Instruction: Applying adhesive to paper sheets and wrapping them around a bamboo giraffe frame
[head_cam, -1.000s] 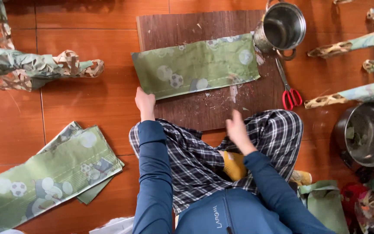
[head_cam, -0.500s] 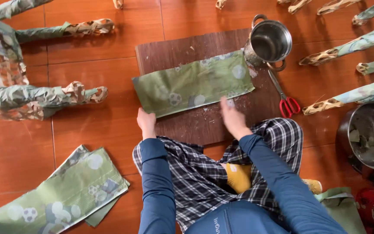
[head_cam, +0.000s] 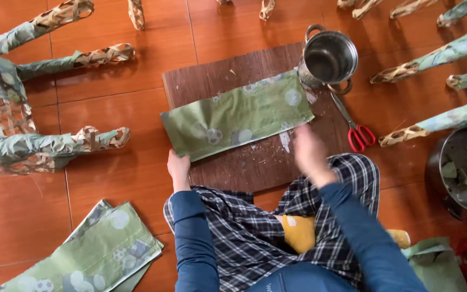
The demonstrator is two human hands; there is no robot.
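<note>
A: Where's the green sheet?

B: Lying flat across the brown board on the tiled floor, long side running left to right, tilted a bit upward to the right. Its right end sits just beside the steel pot; red-handled scissors lie on the board's right edge.

A: How would it handle?

B: My guess: thin, light, soft, a printed paper or film (creases show along it). It should slide easily on the board and fold or tear if pulled hard. Best taken at a corner or along the near long edge, pinched, not grabbed.

A: Left hand?

B: Resting at the board's near left edge, just below the sheet's lower left corner. Fingers curled down over the edge; it grips nothing that I can see. Arm straight out from the lap, blue sleeve.

A: Right hand?

B: Blurred, over the board just below the sheet's right half, arm angled in from the right. It looks open with nothing in it, but I can't tell whether it touches the board.

A: Anything else close?

B: More green sheets stacked on the floor to the left.
</note>
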